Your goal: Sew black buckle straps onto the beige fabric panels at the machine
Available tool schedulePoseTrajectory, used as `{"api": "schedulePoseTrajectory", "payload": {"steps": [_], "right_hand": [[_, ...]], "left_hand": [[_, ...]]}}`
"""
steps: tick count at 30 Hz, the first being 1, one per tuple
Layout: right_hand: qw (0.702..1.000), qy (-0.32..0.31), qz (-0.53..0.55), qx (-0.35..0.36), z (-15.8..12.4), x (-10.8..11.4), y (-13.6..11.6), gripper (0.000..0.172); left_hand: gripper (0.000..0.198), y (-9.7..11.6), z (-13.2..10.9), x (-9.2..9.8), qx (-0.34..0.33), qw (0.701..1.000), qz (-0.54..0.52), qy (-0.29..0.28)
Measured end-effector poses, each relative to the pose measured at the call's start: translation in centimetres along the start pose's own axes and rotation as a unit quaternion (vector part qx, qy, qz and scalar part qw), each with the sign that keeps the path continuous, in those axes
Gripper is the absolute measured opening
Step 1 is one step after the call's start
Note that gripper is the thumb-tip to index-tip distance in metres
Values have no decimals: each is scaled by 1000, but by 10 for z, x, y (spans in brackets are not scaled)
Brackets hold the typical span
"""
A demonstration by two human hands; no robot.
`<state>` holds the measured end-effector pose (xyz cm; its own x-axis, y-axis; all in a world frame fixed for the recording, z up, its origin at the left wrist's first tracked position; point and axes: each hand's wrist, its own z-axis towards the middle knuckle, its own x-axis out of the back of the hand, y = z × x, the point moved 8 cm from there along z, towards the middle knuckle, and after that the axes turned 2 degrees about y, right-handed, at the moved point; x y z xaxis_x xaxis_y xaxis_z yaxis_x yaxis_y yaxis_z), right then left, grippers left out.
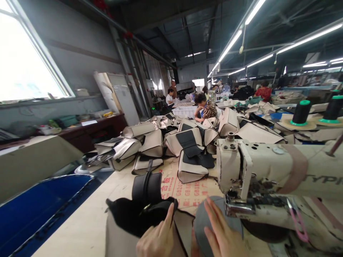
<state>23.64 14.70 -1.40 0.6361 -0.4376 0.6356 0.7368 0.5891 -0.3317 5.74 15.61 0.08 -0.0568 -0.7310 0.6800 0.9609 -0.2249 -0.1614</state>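
Observation:
A beige handbag (120, 235) with black trim stands before me at the table's front, its mouth facing up and its black flap (147, 186) raised at the back. My left hand (158, 235) is at its right side, index finger stretched along the black rim and the other fingers curled against the bag. My right hand (225, 228) has its fingers extended and apart, lying over a grey round disc (201, 225) beside the sewing machine (262, 167). The disc is partly hidden by that hand.
Many beige and black bags (187, 142) are heaped across the table (88, 217). Pink-handled snips (298, 221) rest on the machine's arm. Black thread cones (301, 112) stand behind it. A blue-lined bin (48, 210) is at left. Other people (209, 109) sit farther back.

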Motion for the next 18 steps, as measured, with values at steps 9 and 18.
{"api": "schedulePoseTrajectory", "payload": {"steps": [9,18], "right_hand": [[950,279,26,-140,21,59,44,12],[981,173,24,-86,19,66,25,22]], "left_hand": [[41,99,107,27,-93,992,-71,47],[31,95,26,26,-184,967,-174,36]]}}
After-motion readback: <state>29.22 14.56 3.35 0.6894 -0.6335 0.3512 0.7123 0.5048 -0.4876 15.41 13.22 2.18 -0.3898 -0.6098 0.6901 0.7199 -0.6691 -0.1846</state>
